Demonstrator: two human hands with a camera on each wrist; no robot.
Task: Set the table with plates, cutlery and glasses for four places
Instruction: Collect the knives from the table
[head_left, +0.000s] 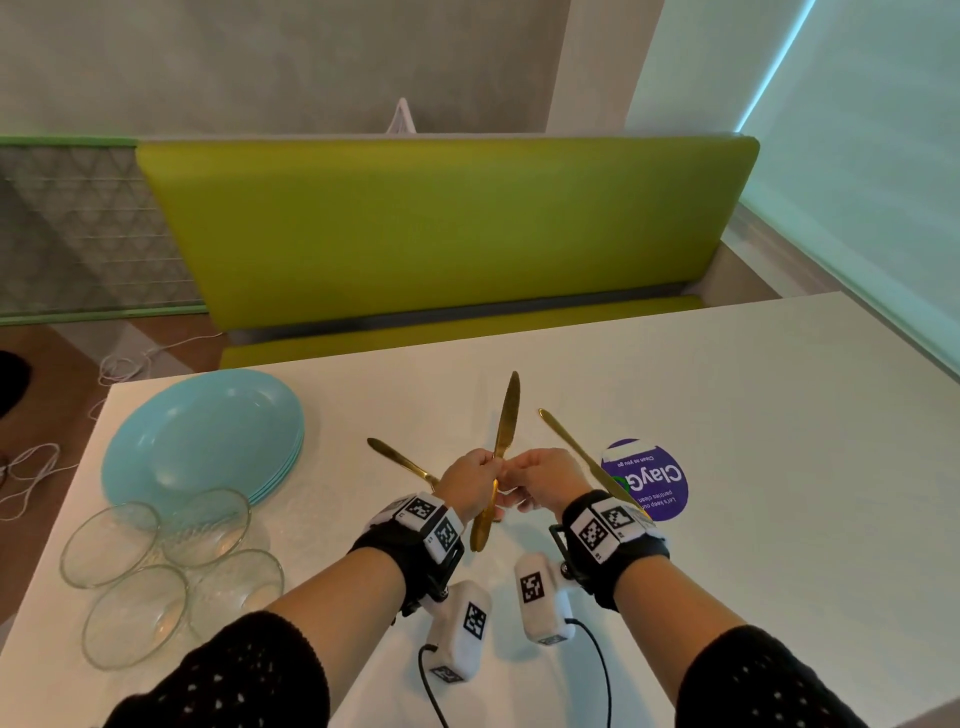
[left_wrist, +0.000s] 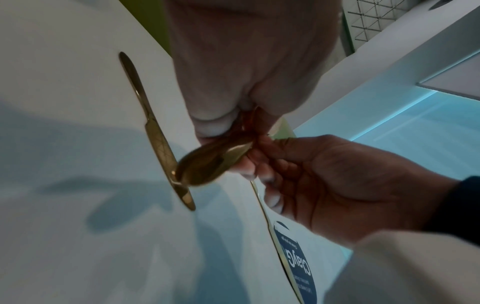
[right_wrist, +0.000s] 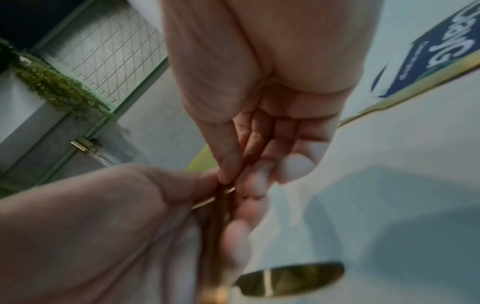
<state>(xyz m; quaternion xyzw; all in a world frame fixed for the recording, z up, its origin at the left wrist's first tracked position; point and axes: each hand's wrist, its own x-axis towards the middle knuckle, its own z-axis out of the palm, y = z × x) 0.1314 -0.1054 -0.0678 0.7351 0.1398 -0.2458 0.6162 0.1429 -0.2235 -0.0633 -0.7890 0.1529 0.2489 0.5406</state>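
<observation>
left hand (head_left: 467, 480) + right hand (head_left: 540, 475) both pinch knife (head_left: 506, 415) mid-shaft | blade points away, upright-tilted | plates (head_left: 208, 436) lie left, nearer left hand

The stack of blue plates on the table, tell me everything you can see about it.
The stack of blue plates is pale turquoise, round, with a matte plastic-like look. Several plates sit nested; edge lines at the right rim suggest about four. It lies flat near the far left corner of the white table. Neither hand touches it. Clear glass bowls stand at its near edge, one overlapping the rim in the head view; whether they touch is unclear.
</observation>
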